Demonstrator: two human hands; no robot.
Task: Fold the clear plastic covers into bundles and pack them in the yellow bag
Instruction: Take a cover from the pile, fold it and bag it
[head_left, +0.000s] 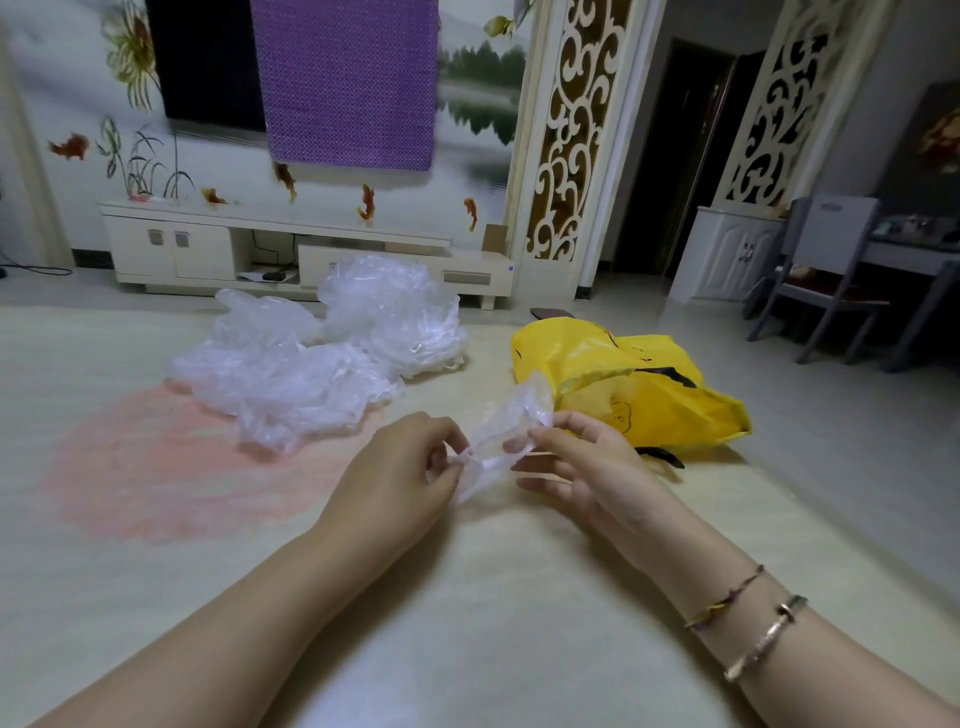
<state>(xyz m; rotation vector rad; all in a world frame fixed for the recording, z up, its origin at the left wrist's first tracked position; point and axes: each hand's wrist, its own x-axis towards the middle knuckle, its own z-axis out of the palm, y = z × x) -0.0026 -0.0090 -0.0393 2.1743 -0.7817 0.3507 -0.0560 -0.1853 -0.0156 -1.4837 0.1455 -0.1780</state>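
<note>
A small bundle of clear plastic cover (511, 421) is held up between both hands above the carpet. My left hand (402, 467) pinches its lower end with thumb and fingertips. My right hand (576, 462) pinches the other side, the remaining fingers spread loosely. The yellow bag (639, 389) lies crumpled on the carpet just beyond my right hand, its mouth facing me. A heap of loose clear plastic covers (291, 374) sits on the carpet to the far left, with a taller puffed pile (395, 312) behind it.
A pale carpet with a pink patch (156, 467) covers the floor. A white TV cabinet (291, 249) runs along the far wall. Grey chairs (826, 280) and a table stand at the right. A dark flat object (550, 314) lies behind the bag.
</note>
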